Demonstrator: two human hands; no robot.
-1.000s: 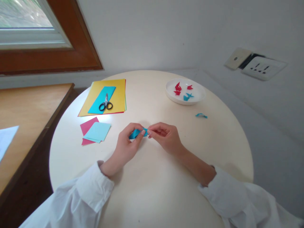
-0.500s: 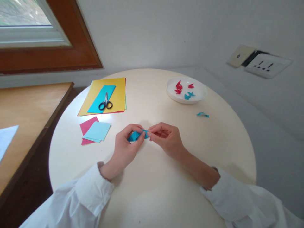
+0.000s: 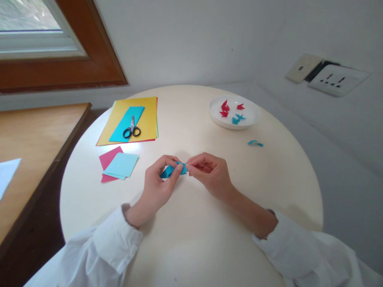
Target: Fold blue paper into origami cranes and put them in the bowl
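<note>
Above the middle of the round table, a small piece of folded blue paper (image 3: 167, 172) is held between both hands. My left hand (image 3: 159, 181) is closed on its left part, the thumb pressed over the front. At its right end the thumb and fingertips of my right hand (image 3: 209, 171) pinch the edge. The fingers hide much of the paper, so its full shape cannot be made out.
A white plate (image 3: 214, 118) with several small red and blue folded paper figures stands at the back right, a blue paper strip (image 3: 255, 143) before it. Left lie coloured sheets (image 3: 149, 119) under scissors (image 3: 132, 130), and light-blue squares (image 3: 124, 164) over pink ones (image 3: 109, 156).
The fingertips of both hands have shifted slightly on the folded blue paper, and a bit more of its right part shows. The whole view has moved a little.
</note>
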